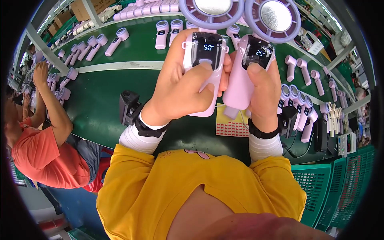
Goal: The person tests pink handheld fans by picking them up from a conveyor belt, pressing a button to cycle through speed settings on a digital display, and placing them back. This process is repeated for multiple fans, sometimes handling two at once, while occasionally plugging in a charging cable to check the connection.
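Side by side, I hold two pink handheld fans upright over the green bench, their lilac ring heads pointing away from me. My left hand (180,86) is closed around the left fan (214,86), its thumb on the button under a lit black display. Around the right fan (238,86) my right hand (266,86) is wrapped, thumb at the lower edge of that fan's lit display. The two fan bodies are close together, and the fingers behind them are partly hidden. Beneath the hands lies a yellow sheet (230,125) with rows of red marks.
Several pink fans (306,108) stand in a row at the right, near a small white meter (346,144). More fans (92,48) lie at the far left. A co-worker in an orange shirt (48,160) sits at my left. Green plastic crates (314,192) are at lower right.
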### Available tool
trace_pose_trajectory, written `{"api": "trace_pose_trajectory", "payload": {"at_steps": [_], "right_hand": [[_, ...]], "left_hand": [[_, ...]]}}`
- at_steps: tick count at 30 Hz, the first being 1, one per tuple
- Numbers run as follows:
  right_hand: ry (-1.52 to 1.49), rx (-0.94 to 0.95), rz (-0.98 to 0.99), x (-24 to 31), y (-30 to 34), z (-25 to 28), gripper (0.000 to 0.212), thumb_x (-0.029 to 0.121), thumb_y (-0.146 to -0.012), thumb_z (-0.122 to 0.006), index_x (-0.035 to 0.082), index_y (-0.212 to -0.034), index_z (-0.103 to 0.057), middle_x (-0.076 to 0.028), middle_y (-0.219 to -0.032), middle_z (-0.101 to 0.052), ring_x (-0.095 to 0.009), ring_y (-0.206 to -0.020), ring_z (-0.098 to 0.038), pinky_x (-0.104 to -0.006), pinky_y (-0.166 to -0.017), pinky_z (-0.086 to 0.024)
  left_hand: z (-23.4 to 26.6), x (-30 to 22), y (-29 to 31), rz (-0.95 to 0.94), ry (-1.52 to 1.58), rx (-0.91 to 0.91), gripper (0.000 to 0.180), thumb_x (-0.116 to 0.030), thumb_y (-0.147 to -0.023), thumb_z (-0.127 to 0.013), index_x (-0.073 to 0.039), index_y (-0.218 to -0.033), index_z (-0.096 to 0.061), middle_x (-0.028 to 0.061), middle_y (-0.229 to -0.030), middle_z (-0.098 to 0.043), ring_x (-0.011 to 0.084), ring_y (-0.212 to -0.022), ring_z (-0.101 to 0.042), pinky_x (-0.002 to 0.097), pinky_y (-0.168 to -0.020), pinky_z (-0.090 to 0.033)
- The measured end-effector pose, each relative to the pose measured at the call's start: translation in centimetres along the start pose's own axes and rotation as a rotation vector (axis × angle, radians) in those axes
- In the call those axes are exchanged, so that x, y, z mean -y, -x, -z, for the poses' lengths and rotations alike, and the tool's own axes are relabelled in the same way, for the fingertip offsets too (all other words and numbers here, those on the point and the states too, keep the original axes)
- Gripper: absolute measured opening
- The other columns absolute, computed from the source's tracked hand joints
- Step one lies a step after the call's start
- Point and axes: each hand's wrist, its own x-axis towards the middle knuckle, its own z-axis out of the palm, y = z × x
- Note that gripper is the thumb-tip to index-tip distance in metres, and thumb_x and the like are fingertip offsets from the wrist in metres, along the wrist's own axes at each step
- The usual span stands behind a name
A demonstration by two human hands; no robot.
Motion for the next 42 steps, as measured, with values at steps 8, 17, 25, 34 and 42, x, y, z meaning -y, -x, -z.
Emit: {"api": "trace_pose_trajectory", "payload": {"at_steps": [8,17,25,34,42], "right_hand": [[0.027,0.000,-0.024,0.2,-0.1,-0.2,0.028,0.009,-0.082,-0.042,-0.003,-0.107,-0.035,-0.016,-0.091,-0.053,-0.020,-0.066,-0.056,-0.0328,-0.058,-0.048],[-0.014,0.047,0.046,0.0,0.0,-0.3,0.028,0.010,-0.083,-0.043,-0.003,-0.106,-0.035,-0.016,-0.089,-0.053,-0.021,-0.063,-0.055,-0.0325,-0.055,-0.047],[-0.018,0.029,0.014,0.1,-0.1,-0.6,0.031,0.012,-0.083,-0.045,-0.001,-0.108,-0.033,-0.016,-0.086,-0.052,-0.021,-0.061,-0.055,-0.0320,-0.054,-0.047],[-0.049,0.013,-0.030,-0.2,-0.4,-1.6,0.034,0.017,-0.083,-0.047,0.000,-0.110,-0.033,-0.015,-0.086,-0.052,-0.021,-0.060,-0.055,-0.0312,-0.052,-0.047],[-0.035,0.030,-0.025,-0.6,-1.0,-2.6,0.034,0.018,-0.084,-0.047,-0.001,-0.109,-0.034,-0.015,-0.085,-0.052,-0.021,-0.061,-0.056,-0.0311,-0.053,-0.047]], "left_hand": [[0.1,0.1,0.3,-0.034,-0.059,0.015,0.061,0.015,-0.063,-0.037,0.005,-0.120,-0.018,0.0137,-0.091,-0.052,0.0169,-0.069,-0.055,0.0308,-0.062,-0.047],[0.1,0.4,0.7,-0.151,-0.274,0.072,0.059,0.016,-0.061,-0.040,0.008,-0.117,-0.022,0.0138,-0.091,-0.051,0.0156,-0.069,-0.051,0.0266,-0.067,-0.044],[0.2,0.5,0.7,-0.163,-0.151,0.076,0.049,0.017,-0.056,-0.043,0.011,-0.103,-0.033,0.0151,-0.092,-0.050,0.0172,-0.071,-0.051,0.0255,-0.072,-0.043],[0.6,-1.0,1.0,-0.047,-0.291,0.055,0.039,0.017,-0.057,-0.041,0.012,-0.095,-0.039,0.0153,-0.095,-0.049,0.0165,-0.066,-0.053,0.0258,-0.065,-0.044],[1.3,-1.4,1.2,-0.073,0.040,-0.009,0.028,0.018,-0.057,-0.038,0.011,-0.084,-0.041,0.0186,-0.092,-0.049,0.0176,-0.063,-0.054,0.0279,-0.064,-0.046]]}}
